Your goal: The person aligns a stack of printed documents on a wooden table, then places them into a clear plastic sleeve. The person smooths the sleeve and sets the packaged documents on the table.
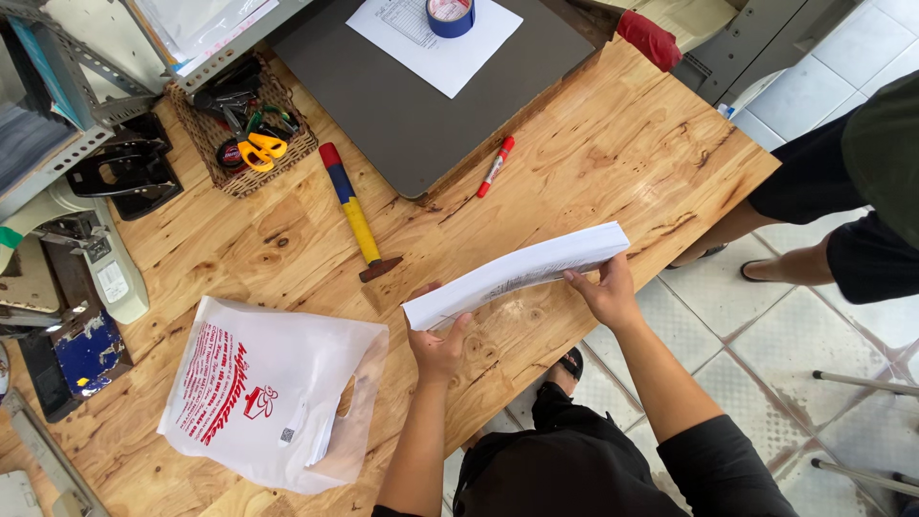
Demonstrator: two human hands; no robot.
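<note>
While the left hand pinches the near end of a stack of white paper, thumb on top and fingers curled underneath, the right hand grips the far end of the same stack, fingers pressed against its edge and thumb along the side. The stack is held on edge, slightly above the wooden tabletop, tilted so one long side faces up (the sheets look squared together, though I cannot tell whether the bottom edge touches the wood).

Taking the stack as the landmark: just beyond its near end lies a small hammer with a yellow, blue and red handle, its head pointing toward the stack. Further beyond, a red marker lies at the edge of a dark grey board, which carries a white sheet and a roll of blue tape. To the left of the stack, flat on the wood, lies a white plastic bag with red print and something white inside. Well beyond the bag sits a wicker basket holding yellow-handled scissors and other tools. To the right of the stack, off the tabletop, another person's legs stand on the tiled floor.
</note>
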